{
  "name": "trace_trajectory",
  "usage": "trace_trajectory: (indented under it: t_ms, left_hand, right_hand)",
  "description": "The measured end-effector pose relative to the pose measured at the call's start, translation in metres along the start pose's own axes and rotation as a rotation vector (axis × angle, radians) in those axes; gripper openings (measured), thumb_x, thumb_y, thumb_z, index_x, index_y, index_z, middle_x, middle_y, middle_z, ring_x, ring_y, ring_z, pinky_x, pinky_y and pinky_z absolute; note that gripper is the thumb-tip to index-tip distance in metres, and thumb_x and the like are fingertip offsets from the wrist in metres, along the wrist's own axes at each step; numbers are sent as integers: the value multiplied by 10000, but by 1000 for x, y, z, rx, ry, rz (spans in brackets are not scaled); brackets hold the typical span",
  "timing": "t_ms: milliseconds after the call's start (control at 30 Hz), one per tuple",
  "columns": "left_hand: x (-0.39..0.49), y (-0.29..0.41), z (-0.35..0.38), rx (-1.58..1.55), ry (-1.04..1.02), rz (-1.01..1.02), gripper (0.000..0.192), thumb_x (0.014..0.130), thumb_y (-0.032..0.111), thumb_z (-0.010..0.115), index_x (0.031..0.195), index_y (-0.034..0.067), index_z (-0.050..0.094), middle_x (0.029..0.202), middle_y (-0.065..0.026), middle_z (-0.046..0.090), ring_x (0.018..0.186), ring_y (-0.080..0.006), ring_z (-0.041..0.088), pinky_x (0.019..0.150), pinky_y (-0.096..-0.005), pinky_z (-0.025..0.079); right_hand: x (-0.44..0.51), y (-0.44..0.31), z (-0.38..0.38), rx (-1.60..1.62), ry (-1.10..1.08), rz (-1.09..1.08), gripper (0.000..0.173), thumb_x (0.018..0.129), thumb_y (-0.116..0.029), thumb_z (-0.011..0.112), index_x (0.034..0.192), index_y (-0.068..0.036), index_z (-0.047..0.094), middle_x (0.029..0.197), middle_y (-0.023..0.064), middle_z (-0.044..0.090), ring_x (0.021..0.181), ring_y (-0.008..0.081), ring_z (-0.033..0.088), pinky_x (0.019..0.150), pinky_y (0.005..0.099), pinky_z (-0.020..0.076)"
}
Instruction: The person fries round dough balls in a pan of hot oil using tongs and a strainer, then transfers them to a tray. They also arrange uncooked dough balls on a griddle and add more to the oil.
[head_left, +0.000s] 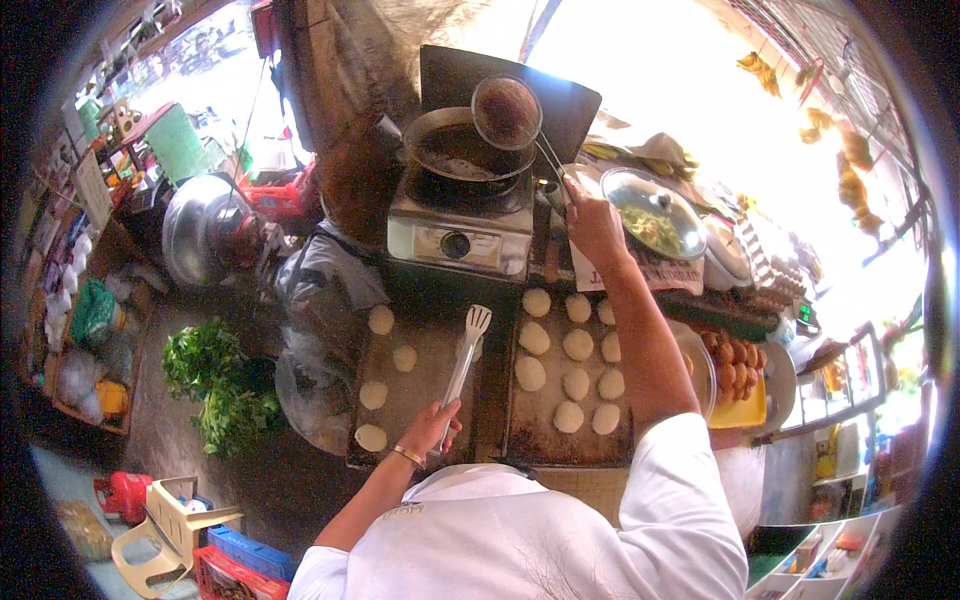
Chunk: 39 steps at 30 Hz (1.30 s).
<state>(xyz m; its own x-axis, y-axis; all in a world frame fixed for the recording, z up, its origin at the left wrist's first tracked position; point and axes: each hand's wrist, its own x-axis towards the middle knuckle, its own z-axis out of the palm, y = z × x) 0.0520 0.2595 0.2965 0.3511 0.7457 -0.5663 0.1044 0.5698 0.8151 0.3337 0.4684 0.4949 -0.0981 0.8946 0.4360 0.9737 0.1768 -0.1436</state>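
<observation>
My left hand (433, 431) grips metal tongs (466, 352) with a slotted tip, pointing away from me over trays of dough. My right hand (592, 217) holds the long handle of a round mesh strainer (507, 112). The strainer is raised above the right rim of a frying pan (435, 150); I cannot tell whether anything lies in its mesh. Dark liquid with some foam shows in the pan, which sits on a gas stove (459, 244) with one knob. Below the stove, round pieces of dough (577, 345) lie in rows on the right tray (544, 442). Fewer pieces lie on the left tray (420, 420).
Right of the stove stands a glass-lidded dish (652, 217) of food. Browned buns (739, 367) fill a yellow tray (739, 409) farther right, near egg trays (776, 262). Leafy greens (217, 382) and a large metal pot (202, 229) are at left. A plastic chair (165, 525) stands lower left.
</observation>
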Motion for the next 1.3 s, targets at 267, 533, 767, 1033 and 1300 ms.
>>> trace_trajectory:
  t_ms: [267,533,767,1033,1300]
  left_hand:
    - [5,1,0,6,-44,16,486,865,497,486,989,28,479,716,-63,559,402,-107,482,369,-253,390]
    - [9,-5,-1,5,-23,-6,493,858,510,493,994,37,477,724,-60,556,429,-95,485,381,-247,396]
    - [7,0,0,14,-27,-9,472,866,494,488,981,36,472,723,-60,551,424,-99,481,381,-254,397]
    - [5,-1,0,28,-22,2,462,870,490,478,960,37,468,725,-61,547,415,-104,477,378,-259,392]
    - [4,-4,-1,4,-32,11,478,860,508,484,951,39,475,726,-60,546,416,-103,475,383,-257,396]
  right_hand:
    - [-3,4,-3,18,107,-27,420,798,-49,468,1217,-33,485,1097,224,563,945,361,580,822,411,482]
    - [-2,9,1,-8,132,-10,431,803,-30,466,1233,-48,480,1117,213,561,963,336,586,808,396,493]
    - [-3,7,-1,21,188,-25,427,809,-36,470,1235,-58,483,1088,213,574,917,342,600,773,402,501]
    - [-4,5,-5,20,218,-29,429,807,-46,488,1235,-71,487,966,206,611,810,331,623,705,407,511]
    - [-4,6,-1,-5,264,-55,445,800,-39,492,1243,-75,481,988,202,608,830,326,620,707,397,513]
